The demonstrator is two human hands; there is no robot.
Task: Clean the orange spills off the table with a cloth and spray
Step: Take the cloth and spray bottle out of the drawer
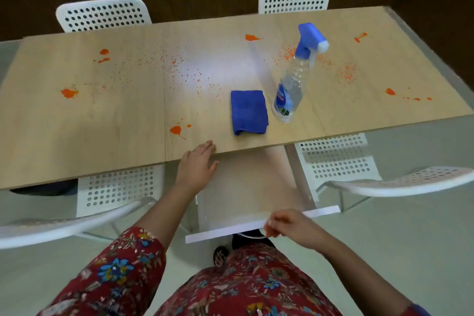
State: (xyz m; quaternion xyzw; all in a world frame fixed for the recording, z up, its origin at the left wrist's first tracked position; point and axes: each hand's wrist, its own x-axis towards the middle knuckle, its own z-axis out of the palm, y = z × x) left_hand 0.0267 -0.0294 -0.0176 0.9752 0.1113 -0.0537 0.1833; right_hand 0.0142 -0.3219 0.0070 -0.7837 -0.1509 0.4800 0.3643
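Left hand (197, 164) flat at the table's (77, 141) near edge, fingers loosely together, gripping nothing, probably steadying. Right hand (287, 226) low, off the table, fingers curled at a white strip (256, 226); closed on it or not, cannot tell. Folded blue cloth (248, 111) close to the near edge, spray bottle (295, 79) upright just beside it, both handy. Orange spills (177, 130) scattered edge to edge, none wiped. Bottle label blurred, unreadable.
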